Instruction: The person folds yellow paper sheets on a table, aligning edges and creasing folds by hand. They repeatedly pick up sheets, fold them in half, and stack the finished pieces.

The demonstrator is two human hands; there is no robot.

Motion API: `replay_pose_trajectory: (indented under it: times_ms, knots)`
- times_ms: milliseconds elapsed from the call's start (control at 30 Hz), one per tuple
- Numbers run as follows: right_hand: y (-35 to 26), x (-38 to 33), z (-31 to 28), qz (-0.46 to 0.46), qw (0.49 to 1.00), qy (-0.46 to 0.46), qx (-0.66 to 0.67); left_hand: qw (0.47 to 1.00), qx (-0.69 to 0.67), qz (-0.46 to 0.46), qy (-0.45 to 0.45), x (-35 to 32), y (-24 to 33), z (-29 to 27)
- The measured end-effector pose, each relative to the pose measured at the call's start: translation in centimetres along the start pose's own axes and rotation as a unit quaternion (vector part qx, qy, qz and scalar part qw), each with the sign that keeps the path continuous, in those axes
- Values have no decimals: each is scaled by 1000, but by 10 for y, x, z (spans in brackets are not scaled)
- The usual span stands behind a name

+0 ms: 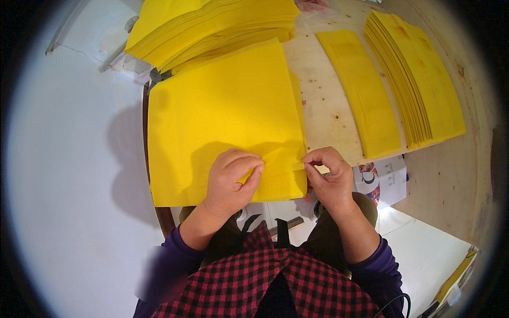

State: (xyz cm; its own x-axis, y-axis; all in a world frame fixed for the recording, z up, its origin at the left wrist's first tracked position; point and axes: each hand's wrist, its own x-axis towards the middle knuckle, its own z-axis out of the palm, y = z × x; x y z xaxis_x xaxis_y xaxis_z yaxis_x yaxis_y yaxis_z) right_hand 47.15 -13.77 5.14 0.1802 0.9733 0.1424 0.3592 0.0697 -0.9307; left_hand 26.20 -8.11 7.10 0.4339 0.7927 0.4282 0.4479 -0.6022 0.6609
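Note:
A large yellow cloth sheet [222, 116], felt-like and flat, lies on top of other yellow sheets at the table's near edge. My left hand [233, 177] is over its near part, with thumb and forefinger pinched together on the sheet, where a small ridge rises. At the right edge, my right hand [331, 175] pinches the sheet's border between thumb and fingertips. The fabric between the two pinches is slightly puckered. Just below my right fingertips, a folded layer shows at the near right corner.
Behind the sheet rises a thick pile of yellow cloth [212, 32]. On the wooden table [328, 106] to the right lie a narrow folded yellow strip [363, 95] and a stack of similar strips [424, 79]. A printed white box [389, 183] stands below the table's near edge.

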Motion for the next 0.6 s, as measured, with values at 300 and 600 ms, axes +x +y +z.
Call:
replay_pose_trajectory:
  times_ms: [300, 600]
  knots:
    - [-3, 4, -2, -74, 997, -1, -39, 1000, 9, 11, -1, 3, 1, 2]
    - [-2, 0, -3, -81, 995, 12, -63, 998, 44, 23, -31, 3, 1, 5]
